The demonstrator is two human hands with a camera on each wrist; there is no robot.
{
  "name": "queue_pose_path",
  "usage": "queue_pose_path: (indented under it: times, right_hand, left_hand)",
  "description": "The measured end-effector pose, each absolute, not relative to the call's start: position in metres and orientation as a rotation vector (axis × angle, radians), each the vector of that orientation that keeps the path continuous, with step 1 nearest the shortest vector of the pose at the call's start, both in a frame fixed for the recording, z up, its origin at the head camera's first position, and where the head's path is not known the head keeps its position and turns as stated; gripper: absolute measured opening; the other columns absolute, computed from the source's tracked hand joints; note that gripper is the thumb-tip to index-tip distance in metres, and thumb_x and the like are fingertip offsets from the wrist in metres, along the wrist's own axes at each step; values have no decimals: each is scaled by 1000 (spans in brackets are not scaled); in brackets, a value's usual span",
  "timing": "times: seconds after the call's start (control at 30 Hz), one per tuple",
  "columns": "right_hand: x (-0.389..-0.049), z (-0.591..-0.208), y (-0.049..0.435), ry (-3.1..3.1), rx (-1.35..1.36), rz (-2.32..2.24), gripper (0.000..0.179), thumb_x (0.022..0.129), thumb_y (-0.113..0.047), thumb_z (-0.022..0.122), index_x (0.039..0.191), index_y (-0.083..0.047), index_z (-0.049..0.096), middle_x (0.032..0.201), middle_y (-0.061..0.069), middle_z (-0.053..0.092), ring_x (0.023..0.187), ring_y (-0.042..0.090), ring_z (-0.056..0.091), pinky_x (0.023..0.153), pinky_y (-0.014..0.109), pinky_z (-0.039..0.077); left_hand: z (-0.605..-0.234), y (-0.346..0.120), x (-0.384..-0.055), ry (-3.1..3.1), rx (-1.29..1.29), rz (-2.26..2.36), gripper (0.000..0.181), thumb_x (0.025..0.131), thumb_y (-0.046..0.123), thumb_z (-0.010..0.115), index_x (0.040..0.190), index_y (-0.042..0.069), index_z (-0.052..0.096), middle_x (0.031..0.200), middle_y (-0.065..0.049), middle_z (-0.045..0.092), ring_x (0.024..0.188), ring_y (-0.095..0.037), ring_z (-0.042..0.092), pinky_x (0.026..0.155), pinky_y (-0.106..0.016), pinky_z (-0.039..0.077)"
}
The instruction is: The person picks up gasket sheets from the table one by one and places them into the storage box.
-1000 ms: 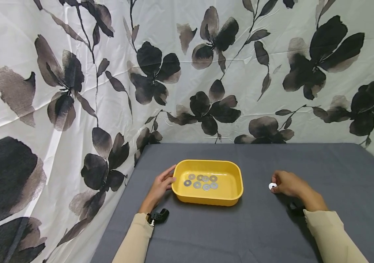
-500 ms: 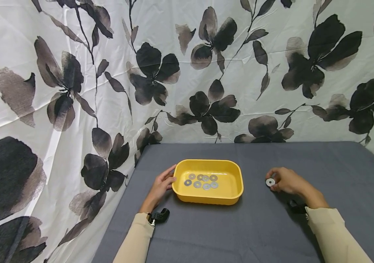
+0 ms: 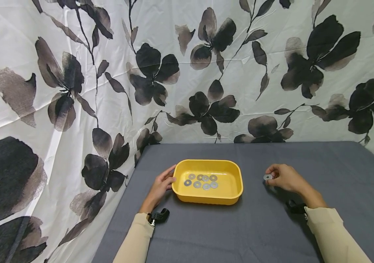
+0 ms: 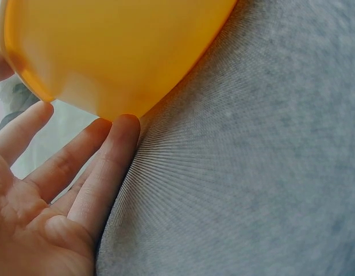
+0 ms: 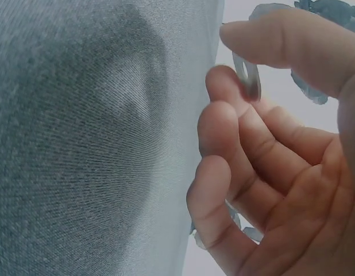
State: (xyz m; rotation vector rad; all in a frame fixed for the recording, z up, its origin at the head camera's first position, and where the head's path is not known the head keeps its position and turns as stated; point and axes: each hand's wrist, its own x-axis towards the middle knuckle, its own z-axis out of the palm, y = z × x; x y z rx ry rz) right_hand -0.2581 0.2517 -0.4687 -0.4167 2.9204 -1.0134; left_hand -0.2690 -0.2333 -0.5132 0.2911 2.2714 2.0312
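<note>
At the left end of a yellow tray (image 3: 206, 199) rests my left hand (image 3: 161, 185). Its fingers are mostly straight, and in the left wrist view the fingertips touch the outside of the tray wall (image 4: 126, 63). Several flat metal washers (image 3: 197, 185) lie on the tray floor, a few overlapping. My right hand (image 3: 283, 178) pinches one washer (image 3: 267, 177) between thumb and fingers, to the right of the tray. The right wrist view shows this washer (image 5: 251, 80) edge-on near the thumb, the other fingers curled below it.
A grey cloth (image 3: 239, 233) covers the table under tray and hands. Behind and at the left hangs a white curtain (image 3: 173, 120) with dark flowers. A black band (image 3: 160, 215) is on the left wrist, another dark device (image 3: 295, 207) at the right.
My right hand has moved slightly away from me and left with the washer, which has turned from face-on to flatter. The left hand and tray stay put.
</note>
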Motion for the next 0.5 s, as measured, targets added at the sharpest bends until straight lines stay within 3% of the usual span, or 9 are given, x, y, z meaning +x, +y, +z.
queue_pose_path:
  times: [0.5]
  right_hand:
    - [-257,-466,248,2995,-342,-1016,27,85,-21,80,101,-3,67,86,3,62,72,14,53,59,26,43]
  left_hand:
    - [-514,-234,-268,2292,288,2014,54,101,21,61,153,27,50,150,-15,56,128,-35,61,87,-31,61]
